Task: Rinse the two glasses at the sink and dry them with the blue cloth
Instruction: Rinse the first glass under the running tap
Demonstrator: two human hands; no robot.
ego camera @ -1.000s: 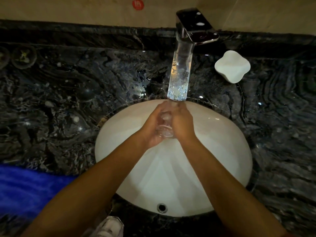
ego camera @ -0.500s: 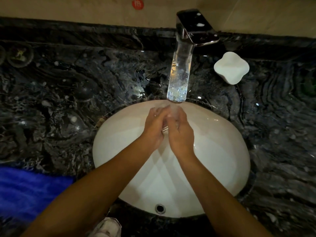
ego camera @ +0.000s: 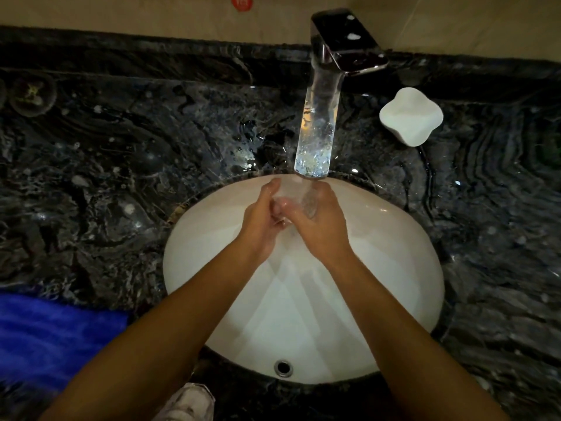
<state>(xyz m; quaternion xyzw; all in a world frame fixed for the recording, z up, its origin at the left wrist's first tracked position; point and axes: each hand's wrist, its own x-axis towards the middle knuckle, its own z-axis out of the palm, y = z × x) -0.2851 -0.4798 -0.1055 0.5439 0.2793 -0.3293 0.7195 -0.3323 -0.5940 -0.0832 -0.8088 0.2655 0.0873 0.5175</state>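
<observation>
Both hands, left hand (ego camera: 258, 223) and right hand (ego camera: 321, 226), are cupped closed around one glass (ego camera: 308, 203) under the faucet (ego camera: 315, 123) stream, over the back of the sink (ego camera: 394, 268). Main risk: wet glass slipping out and hitting the basin, since clear glass plus running water gives poor grip. The glass outline is mostly hidden by fingers and blur, the second glass isn't visible, and the blue cloth (ego camera: 51, 335) is cut off at the surface's left edge.
</observation>
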